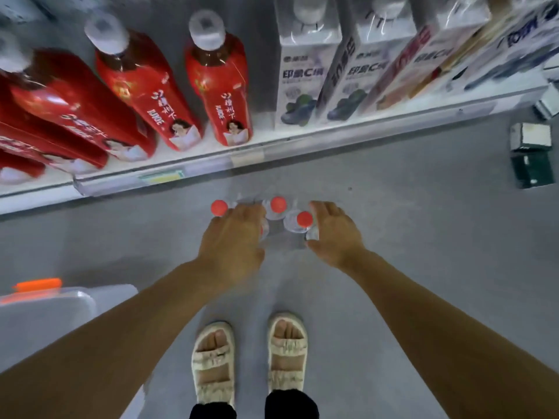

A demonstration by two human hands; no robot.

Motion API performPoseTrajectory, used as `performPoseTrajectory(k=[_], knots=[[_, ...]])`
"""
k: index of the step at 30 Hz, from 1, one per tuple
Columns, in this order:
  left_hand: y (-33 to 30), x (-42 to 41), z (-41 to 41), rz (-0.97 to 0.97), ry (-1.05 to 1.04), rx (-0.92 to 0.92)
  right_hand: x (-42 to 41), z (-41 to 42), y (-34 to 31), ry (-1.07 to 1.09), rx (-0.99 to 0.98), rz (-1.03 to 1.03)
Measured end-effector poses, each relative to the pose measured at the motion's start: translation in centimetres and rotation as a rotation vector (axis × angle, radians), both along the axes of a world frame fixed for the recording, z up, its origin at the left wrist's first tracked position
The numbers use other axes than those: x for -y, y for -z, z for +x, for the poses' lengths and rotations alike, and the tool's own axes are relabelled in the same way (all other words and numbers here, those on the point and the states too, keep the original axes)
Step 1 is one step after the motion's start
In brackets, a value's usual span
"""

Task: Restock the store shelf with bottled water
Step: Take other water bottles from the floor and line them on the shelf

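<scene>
Head view: water bottles (278, 220) with red caps stand clustered on the floor (423, 237) just below the shelf (272, 146), left hand (233, 237) and right hand (334, 231) spread wide and bracketing the cluster, apparently to gather several at once; grip not yet confirmed.

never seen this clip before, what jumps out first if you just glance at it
Two bare arms reach down the middle of the frame, the left hand and right hand closing around a cluster of clear water bottles with bright red caps standing on the grey floor. Above them, tall red bottles crowd the left of the white shelf, with white cartons to their right. Cream sandals show at the bottom.
</scene>
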State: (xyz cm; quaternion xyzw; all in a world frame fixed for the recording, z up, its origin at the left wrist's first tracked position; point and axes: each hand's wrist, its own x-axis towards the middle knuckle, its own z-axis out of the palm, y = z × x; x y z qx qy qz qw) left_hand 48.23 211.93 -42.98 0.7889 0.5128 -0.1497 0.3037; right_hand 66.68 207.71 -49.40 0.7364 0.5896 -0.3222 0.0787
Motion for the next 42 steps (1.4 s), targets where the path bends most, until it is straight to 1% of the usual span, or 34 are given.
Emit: performPoseTrajectory(k=[4, 7, 10, 12, 14, 17, 19, 21, 23, 28, 31, 34, 36, 38, 42], knots=[[4.7, -0.9, 0.3, 0.059, -0.007, 0.014, -1.9, 0.8, 4.6, -0.002, -0.062, -0.096], [7.1, -1.5, 0.7, 0.102, -0.056, 0.040, -2.8, 1.1, 7.2, -0.039, -0.126, -0.144], [8.4, -2.3, 1.3, 0.113, -0.092, 0.090, -3.5, 1.6, 9.0, -0.092, -0.139, -0.113], [8.9, -2.8, 1.8, 0.101, -0.092, 0.100, -4.0, 2.3, 9.4, -0.076, -0.182, -0.065], [9.4, -3.5, 2.4, 0.116, -0.085, 0.103, -4.4, 3.1, 9.4, 0.022, -0.284, -0.025], [9.9, -4.6, 3.2, 0.102, -0.089, 0.123, -5.1, 4.8, 10.2, 0.252, -0.461, 0.002], [10.4, -5.2, 3.6, 0.097, -0.099, 0.146, -5.4, 5.8, 11.5, 0.432, -0.636, -0.002], [11.1, -5.7, 4.0, 0.098, -0.112, 0.176, -5.9, 6.3, 12.6, 0.551, -0.772, 0.002], [11.8, -5.9, 4.3, 0.091, -0.120, 0.194, -6.3, 6.6, 13.4, 0.583, -0.819, 0.038], [12.6, -6.2, 4.5, 0.081, -0.167, 0.248, -6.9, 6.6, 14.8, 0.693, -0.835, 0.175], [11.9, -6.3, 4.5, 0.074, -0.181, 0.274, -6.9, 7.4, 13.4, 0.736, -0.803, 0.220], [10.1, -6.4, 4.6, 0.060, -0.198, 0.291, -6.8, 9.0, 10.1, 0.796, -0.855, 0.304], [8.6, -6.4, 4.8, 0.039, -0.220, 0.320, -6.7, 10.0, 7.1, 0.838, -0.877, 0.332], [6.1, -6.4, 5.4, 0.013, -0.239, 0.349, -6.5, 11.1, 3.2, 0.857, -0.950, 0.330], [-0.7, -6.6, 6.9, -0.095, -0.269, 0.410, -6.2, 12.4, -5.9, 0.876, -1.098, 0.329]])
